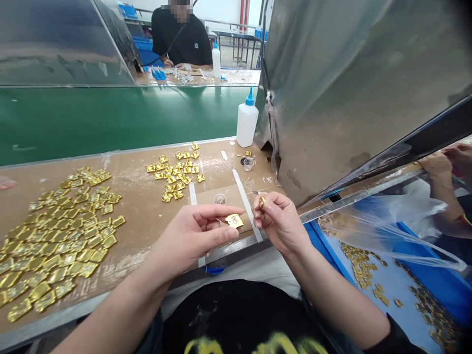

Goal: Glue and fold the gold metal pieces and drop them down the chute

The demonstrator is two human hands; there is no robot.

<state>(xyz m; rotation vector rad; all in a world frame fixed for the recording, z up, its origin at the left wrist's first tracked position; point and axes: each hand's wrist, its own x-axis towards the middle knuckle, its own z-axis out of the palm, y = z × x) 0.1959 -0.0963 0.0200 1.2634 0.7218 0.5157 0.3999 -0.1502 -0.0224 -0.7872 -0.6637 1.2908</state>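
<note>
Between the thumb and fingers of my left hand (201, 228) is a flat gold plate (235, 221), its face turned up toward me. Just to the right, my right hand (282, 219) pinches a small gold piece (262, 203), mostly hidden by the fingertips. The two pieces are apart, both held above the front edge of the brown work surface (136, 196). Behind my left hand lies a small round clear cup (220, 198) with a thin stick in it.
Many gold plates (62, 226) cover the left; a smaller gold group (175, 172) lies mid-table. A white bottle (247, 123) stands beside a metal panel (350, 88). Blue trays (328, 248) with gold parts are at lower right. Another person (182, 39) sits opposite; another's hands (437, 167) are far right.
</note>
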